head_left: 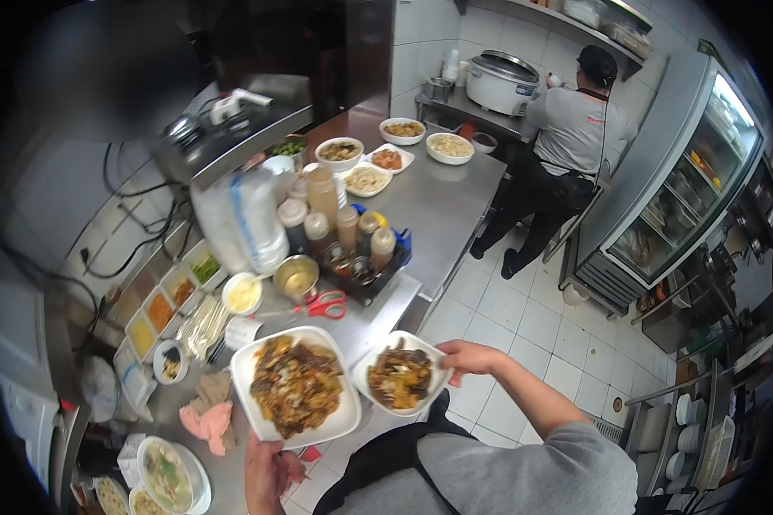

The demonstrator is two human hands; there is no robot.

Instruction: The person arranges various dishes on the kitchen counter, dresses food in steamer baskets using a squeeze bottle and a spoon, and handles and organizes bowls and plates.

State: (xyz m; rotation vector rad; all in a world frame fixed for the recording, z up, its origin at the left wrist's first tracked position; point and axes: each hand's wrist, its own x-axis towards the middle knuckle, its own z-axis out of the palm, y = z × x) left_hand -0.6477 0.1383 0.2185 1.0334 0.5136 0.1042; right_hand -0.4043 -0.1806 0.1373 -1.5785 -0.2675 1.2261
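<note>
My left hand (270, 470) grips the lower edge of a large white square dish (246, 378) filled with a brown stir-fried dish. On the right, my right hand (471, 359) pinches the rim of a smaller white bowl (441, 378) holding similar food. Both dishes are side by side in front of my body, their near rims close together. Red-handled scissors (326, 305) and a metal bowl (297, 277) lie on the steel counter just beyond the large dish. Pink and brown cloths (208, 425) rest to its left.
Squeeze bottles (347, 225) stand in a rack farther along the counter (455, 189), before several filled bowls (449, 148). Ingredient trays (158, 311) line the left. A soup bowl (165, 472) is lower left. A co-worker (575, 137) stands by a rice cooker (502, 84) and a fridge (678, 189).
</note>
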